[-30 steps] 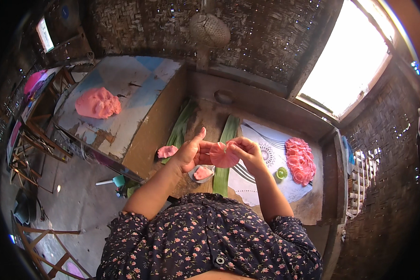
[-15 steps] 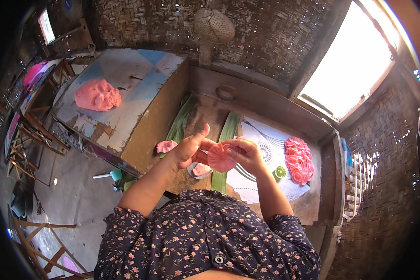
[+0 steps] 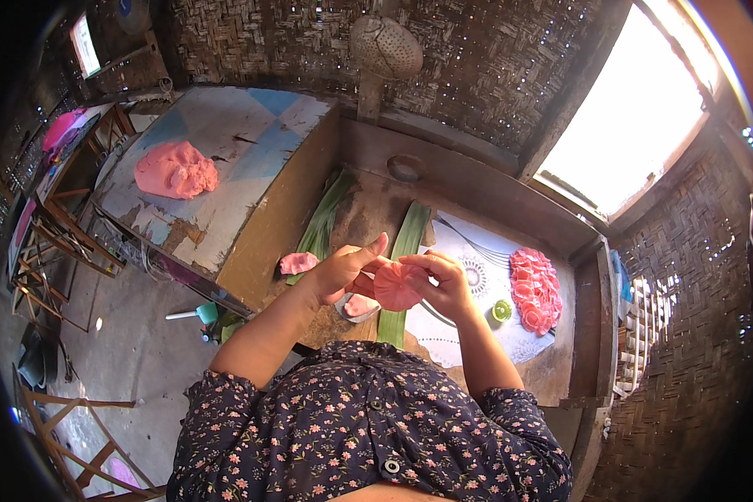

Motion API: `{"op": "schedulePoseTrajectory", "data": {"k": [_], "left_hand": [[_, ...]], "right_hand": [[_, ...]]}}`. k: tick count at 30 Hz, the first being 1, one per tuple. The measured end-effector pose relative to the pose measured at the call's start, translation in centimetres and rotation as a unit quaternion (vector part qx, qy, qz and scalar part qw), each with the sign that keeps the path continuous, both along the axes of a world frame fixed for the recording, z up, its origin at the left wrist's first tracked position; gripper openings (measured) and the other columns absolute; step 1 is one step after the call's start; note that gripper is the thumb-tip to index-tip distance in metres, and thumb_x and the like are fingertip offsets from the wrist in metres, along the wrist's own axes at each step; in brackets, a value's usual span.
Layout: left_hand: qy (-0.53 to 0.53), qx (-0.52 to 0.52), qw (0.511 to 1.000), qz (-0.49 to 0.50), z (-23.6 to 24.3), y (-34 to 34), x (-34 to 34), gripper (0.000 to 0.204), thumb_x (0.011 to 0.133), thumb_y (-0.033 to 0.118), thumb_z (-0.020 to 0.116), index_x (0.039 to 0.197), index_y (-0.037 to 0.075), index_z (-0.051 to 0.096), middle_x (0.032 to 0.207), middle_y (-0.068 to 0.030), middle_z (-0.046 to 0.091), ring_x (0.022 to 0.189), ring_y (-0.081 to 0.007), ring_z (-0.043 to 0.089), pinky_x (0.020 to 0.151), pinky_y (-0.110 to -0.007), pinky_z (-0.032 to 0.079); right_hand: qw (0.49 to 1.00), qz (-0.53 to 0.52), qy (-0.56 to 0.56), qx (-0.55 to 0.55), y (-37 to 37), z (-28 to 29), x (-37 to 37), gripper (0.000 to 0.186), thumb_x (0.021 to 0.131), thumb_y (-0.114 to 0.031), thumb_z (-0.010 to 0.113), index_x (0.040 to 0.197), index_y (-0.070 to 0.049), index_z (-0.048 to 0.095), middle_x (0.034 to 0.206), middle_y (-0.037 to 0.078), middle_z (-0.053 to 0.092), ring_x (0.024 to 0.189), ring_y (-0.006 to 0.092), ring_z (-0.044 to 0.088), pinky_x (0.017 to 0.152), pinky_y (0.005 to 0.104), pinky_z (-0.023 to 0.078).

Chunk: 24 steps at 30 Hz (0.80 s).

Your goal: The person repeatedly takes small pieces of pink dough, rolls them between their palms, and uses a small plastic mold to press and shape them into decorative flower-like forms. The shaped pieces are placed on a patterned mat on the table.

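A thin, round pink dough piece (image 3: 397, 287) with radiating creases like a flower is held up in front of my chest. My left hand (image 3: 343, 272) supports its left side, the fingers partly hidden behind it and the thumb raised. At its upper right edge, my right hand (image 3: 445, 286) pinches it between thumb and fingers. Below my left hand, a pink dough lump (image 3: 359, 305) rests on a small dish. Another pink lump (image 3: 298, 263) lies on a green leaf strip (image 3: 322, 219). A second leaf strip (image 3: 412, 230) runs beneath the held piece.
On the right, many frilly pink pieces (image 3: 535, 289) lie clustered on a patterned white sheet (image 3: 447, 335), beside a small green round container (image 3: 500, 311). A large pink dough mass (image 3: 175, 171) sits on the raised worn board (image 3: 251, 125). A wooden rim (image 3: 468, 176) borders the work surface.
My right hand's fingers have shifted up along the pink piece's top edge, and its creased face looks turned slightly. My left thumb has moved a little to the right.
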<state>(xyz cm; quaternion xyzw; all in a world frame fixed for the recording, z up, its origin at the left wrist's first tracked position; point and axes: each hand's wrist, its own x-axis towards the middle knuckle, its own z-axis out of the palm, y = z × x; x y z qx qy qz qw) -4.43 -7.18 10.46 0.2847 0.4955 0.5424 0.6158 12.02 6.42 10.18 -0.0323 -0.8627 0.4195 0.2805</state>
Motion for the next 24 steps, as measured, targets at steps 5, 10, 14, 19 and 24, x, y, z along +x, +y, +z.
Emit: {"op": "schedulePoseTrajectory", "data": {"k": [5, 10, 14, 19, 24], "left_hand": [[0.005, -0.023, 1.0, 0.009, 0.3, 0.1, 0.2, 0.072, 0.087, 0.062, 0.039, 0.104, -0.005, 0.061, 0.098, -0.0146, 0.062, 0.087, -0.0224, 0.063, 0.079, -0.036, 0.051], [0.029, -0.031, 0.999, 0.008, 0.6, 0.1, 0.4, 0.075, 0.086, 0.064, 0.039, 0.105, -0.006, 0.059, 0.098, -0.0154, 0.062, 0.087, -0.0226, 0.063, 0.077, -0.036, 0.052], [0.047, -0.027, 0.999, -0.001, 0.8, 0.2, 0.4, 0.077, 0.085, 0.065, 0.039, 0.108, -0.006, 0.057, 0.099, -0.0161, 0.062, 0.088, -0.0234, 0.064, 0.078, -0.035, 0.052], [0.071, -0.026, 0.997, 0.008, 0.6, 0.4, 0.5, 0.076, 0.085, 0.065, 0.039, 0.104, -0.006, 0.06, 0.099, -0.0166, 0.063, 0.088, -0.0231, 0.064, 0.079, -0.034, 0.052], [0.069, -0.014, 0.997, 0.008, 0.2, 0.4, 0.4, 0.077, 0.086, 0.065, 0.036, 0.103, -0.006, 0.061, 0.097, -0.0162, 0.064, 0.086, -0.0223, 0.064, 0.078, -0.034, 0.052]], "right_hand": [[0.999, -0.02, 0.006, 0.04, -0.1, -0.2, 0.0, 0.026, 0.075, -0.009, 0.067, 0.101, -0.006, 0.065, 0.079, 0.007, 0.061, 0.071, 0.02, 0.06, 0.064, 0.0307, 0.048], [0.994, -0.042, -0.008, 0.1, -0.4, 0.0, -0.1, 0.031, 0.074, -0.01, 0.069, 0.104, -0.008, 0.064, 0.08, 0.007, 0.061, 0.073, 0.0214, 0.061, 0.064, 0.0325, 0.05], [0.989, -0.038, 0.041, 0.139, -0.7, 0.4, -0.3, 0.039, 0.075, -0.012, 0.068, 0.112, -0.008, 0.06, 0.082, 0.006, 0.062, 0.077, 0.0226, 0.062, 0.069, 0.0337, 0.051], [0.985, -0.007, 0.038, 0.169, -1.0, 0.6, -0.6, 0.042, 0.076, -0.011, 0.066, 0.117, -0.005, 0.055, 0.084, 0.006, 0.063, 0.08, 0.0232, 0.062, 0.072, 0.0344, 0.051], [0.98, -0.017, 0.055, 0.192, -1.1, 0.3, -0.7, 0.044, 0.072, -0.008, 0.069, 0.115, -0.005, 0.058, 0.083, 0.009, 0.063, 0.073, 0.023, 0.063, 0.066, 0.0332, 0.052]]}}
